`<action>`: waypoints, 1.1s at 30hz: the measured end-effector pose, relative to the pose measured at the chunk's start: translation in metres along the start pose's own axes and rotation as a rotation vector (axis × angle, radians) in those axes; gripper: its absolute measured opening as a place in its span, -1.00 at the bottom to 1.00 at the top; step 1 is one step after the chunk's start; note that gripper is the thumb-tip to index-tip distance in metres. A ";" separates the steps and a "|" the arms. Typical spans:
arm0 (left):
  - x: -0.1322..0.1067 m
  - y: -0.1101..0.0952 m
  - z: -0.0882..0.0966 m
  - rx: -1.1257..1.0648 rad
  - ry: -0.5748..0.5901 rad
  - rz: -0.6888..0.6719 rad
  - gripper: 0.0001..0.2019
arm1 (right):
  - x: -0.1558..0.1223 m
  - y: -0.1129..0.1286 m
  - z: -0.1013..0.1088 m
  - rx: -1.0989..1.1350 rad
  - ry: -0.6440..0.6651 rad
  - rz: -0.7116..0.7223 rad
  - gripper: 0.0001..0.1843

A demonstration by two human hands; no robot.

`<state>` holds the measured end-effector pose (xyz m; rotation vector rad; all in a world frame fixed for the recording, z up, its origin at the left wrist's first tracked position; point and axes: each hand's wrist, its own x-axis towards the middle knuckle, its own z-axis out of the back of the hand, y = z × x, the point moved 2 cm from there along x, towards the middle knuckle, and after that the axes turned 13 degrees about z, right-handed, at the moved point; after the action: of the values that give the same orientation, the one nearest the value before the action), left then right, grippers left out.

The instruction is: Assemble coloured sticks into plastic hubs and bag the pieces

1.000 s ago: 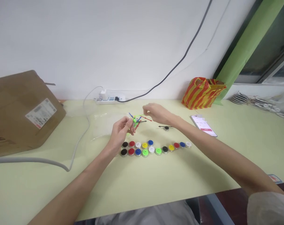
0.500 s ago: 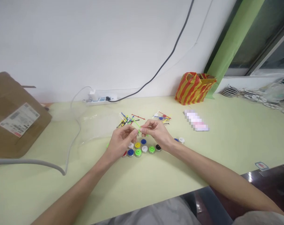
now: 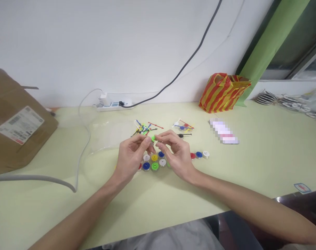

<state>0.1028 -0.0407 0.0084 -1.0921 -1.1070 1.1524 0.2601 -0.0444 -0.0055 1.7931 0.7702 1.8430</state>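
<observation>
My left hand [image 3: 133, 152] pinches a small bright green plastic piece [image 3: 153, 139] between thumb and fingers, above the table. Close on its other side is my right hand [image 3: 175, 152], fingers curled, its index fingertip at the piece and its thumb apart. Fingers partly cover the piece, so its full shape is hidden. Below the hands stand rows of small round clear-based pieces with coloured tops, among them a yellow one [image 3: 154, 157], a green one [image 3: 155, 166] and a blue one [image 3: 146, 166]. The right hand hides some of them. Behind lies a pile of coloured plastic arrows [image 3: 143, 128].
More arrows with round hubs [image 3: 183, 127] lie right of the pile. A clear plastic bag [image 3: 108, 133], cardboard box [image 3: 19, 128] and grey cable [image 3: 43, 179] are leftward. A power strip [image 3: 113, 105] sits by the wall. A striped bag [image 3: 223, 93] and blurred phone-like object [image 3: 224, 131] are rightward.
The thin green arrow that stretched between my hands no longer shows as a long strip; a compact green piece shows at the fingertips. My right thumb has parted from its index finger. The view has shifted slightly.
</observation>
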 end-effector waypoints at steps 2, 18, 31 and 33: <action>0.000 -0.001 0.002 0.032 -0.018 -0.028 -0.72 | 0.001 0.002 0.000 0.007 0.025 0.004 -0.86; 0.011 0.003 0.005 0.190 0.153 -0.031 -0.59 | 0.017 -0.015 0.006 0.212 0.101 -0.280 -0.57; 0.019 0.003 0.015 -0.013 -0.026 -0.054 -0.63 | 0.063 -0.024 0.080 -0.621 0.342 0.070 -0.91; 0.020 0.004 0.017 -0.013 -0.016 -0.047 -0.62 | 0.062 -0.030 0.078 -0.708 0.376 0.076 -0.91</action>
<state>0.0873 -0.0189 0.0082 -1.0631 -1.1482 1.1209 0.3328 0.0248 0.0202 1.0543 0.1140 2.1659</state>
